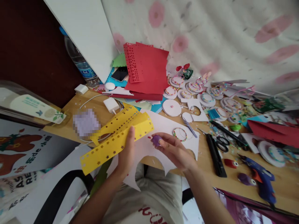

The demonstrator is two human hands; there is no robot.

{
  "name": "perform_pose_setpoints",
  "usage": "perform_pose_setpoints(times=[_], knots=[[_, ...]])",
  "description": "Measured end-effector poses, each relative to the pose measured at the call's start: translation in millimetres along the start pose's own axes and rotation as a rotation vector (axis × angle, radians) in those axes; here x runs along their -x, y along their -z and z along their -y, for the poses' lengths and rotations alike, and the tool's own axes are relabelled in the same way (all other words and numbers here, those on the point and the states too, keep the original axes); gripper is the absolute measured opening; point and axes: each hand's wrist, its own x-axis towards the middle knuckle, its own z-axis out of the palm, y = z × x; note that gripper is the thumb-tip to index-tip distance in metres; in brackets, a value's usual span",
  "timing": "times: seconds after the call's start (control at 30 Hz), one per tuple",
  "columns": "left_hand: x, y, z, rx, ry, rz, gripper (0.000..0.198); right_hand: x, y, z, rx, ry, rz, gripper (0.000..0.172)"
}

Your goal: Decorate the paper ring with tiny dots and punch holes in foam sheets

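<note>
My left hand [126,152] grips a folded sheet of yellow paper [102,155], its thumb on top. Rows of star-shaped holes run along the paper's edges. Between the fingers and thumb of my right hand [177,151] is a small purple craft punch [156,140], a short way right of the yellow paper and apart from it. Below both hands lies a white sheet [144,149] with large rounded cut-outs along its near edge. A beaded bracelet [180,134] rests on that sheet just beyond my right hand.
To the right lie a blue glue gun [260,177], a red punch [230,163], another purple punch [246,179], black scissors [221,144] and a black cutter [216,155]. Red paper [149,68] is stacked behind. Several white discs [171,107] carry beaded bracelets. A water bottle [80,62] stands back left.
</note>
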Motion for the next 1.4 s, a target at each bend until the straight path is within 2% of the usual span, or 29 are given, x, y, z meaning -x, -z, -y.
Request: perform_pose_setpoints(times=[0.07,0.2,0.27,0.37,0.47,0.6,0.73,0.8,1.0,1.17,1.4], knots=[[-3.3,1.3,-6.8,0.081,0.054,-0.026,0.048,-0.1,14.1,2.5,0.168,0.038,-0.079,0.034],[-3.1,1.1,-15.4,0.143,0.136,-0.086,0.046,-4.6,29.0,6.6,0.646,0.267,-0.317,0.039],[-1.3,1.5,-16.8,0.135,0.155,-0.109,0.044,-5.6,28.2,8.7,0.736,0.305,-0.332,0.039],[0.8,3.3,-16.3,0.094,0.142,-0.116,0.037,-3.9,20.6,11.2,0.619,0.249,-0.225,0.038],[3.0,5.0,-15.0,0.028,0.128,-0.042,0.026,0.6,10.1,12.3,0.469,0.245,-0.122,0.034],[7.7,4.5,-15.5,-0.025,0.017,0.016,0.018,6.3,-1.5,12.2,0.34,0.212,-0.006,0.027],[10.8,3.8,-15.2,-0.047,-0.021,0.081,0.026,7.4,-5.2,11.0,0.249,0.186,-0.026,0.029],[11.1,4.3,-14.2,-0.076,-0.041,0.078,0.028,6.9,-4.8,10.0,0.211,0.166,-0.054,0.031],[11.5,5.7,-12.3,-0.104,-0.115,0.061,0.017,5.5,-4.4,7.5,0.221,0.125,-0.06,0.033],[11.6,4.8,-12.1,-0.144,-0.106,0.115,0.019,3.7,-6.1,6.8,0.146,0.108,-0.076,0.034],[11.8,4.2,-10.0,-0.185,-0.114,0.096,0.026,5.2,-10.8,2.4,0.081,0.115,-0.115,0.033]])
